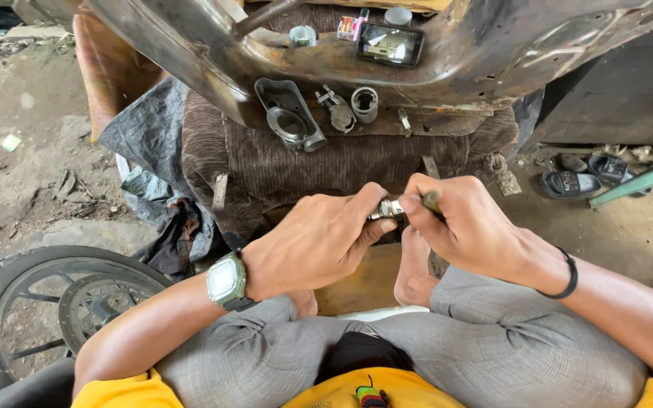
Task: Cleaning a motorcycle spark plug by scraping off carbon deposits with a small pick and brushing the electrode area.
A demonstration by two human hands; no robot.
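Left hand [319,238], with a pale green square wristwatch [226,281], clamped thumb-and-fingers around a small silvery metal cylinder part [387,208], held at picture centre above grey-trousered knees. Right hand [466,227], black band at the wrist, closed in a pinch around a thin dark rod-like tool [431,199], tip touching the silvery part from the 3 o'clock side. At 12 o'clock from the hands, a rusty bent sheet-metal panel [190,53] serving as a tray: on its ledge a grey cast-metal housing with a round opening [289,115], just beside it toward 3 o'clock a small silvery bracket piece [335,107], then a short steel ring-shaped sleeve [364,103] and a small bolt [403,121]. Higher on the panel, a black phone with a lit screen [390,44]; at its 9 o'clock a small red-and-white rectangular packet [350,28], print too small to tell, and further toward 9 o'clock a pale round cap [302,35]; another round grey cap [397,15] at the phone's 12 o'clock. Under the panel, a brown ribbed cloth [326,162]. At 8 o'clock, a black motorcycle wheel with disc brake [47,310] lying on dirt. At 3 o'clock, dark sandals [570,183] on the ground.
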